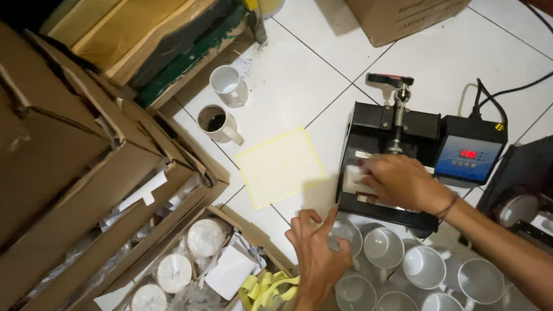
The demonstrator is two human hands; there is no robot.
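Note:
My right hand (pixel 395 182) reaches into the black mug heat press (pixel 381 133) and grips a white mug (pixel 353 181) lying in its cradle. My left hand (pixel 317 249) hovers with fingers spread over a group of several white mugs (pixel 384 246) standing on the floor in front of the press; its index finger points toward the press and nearly touches one mug rim. A control box with a blue panel and a red display (pixel 469 157) sits to the right of the press. The press lever with a red-tipped handle (pixel 390 80) stands raised.
A pale yellow sheet (pixel 281 167) lies on the white tiled floor (pixel 290 81). Two mugs (pixel 228 85) stand further back, one with dark liquid (pixel 215 122). Open cardboard boxes (pixel 80 193) of wrapped mugs (pixel 173 272) fill the left. Another press (pixel 547 198) and cables (pixel 536 79) lie right.

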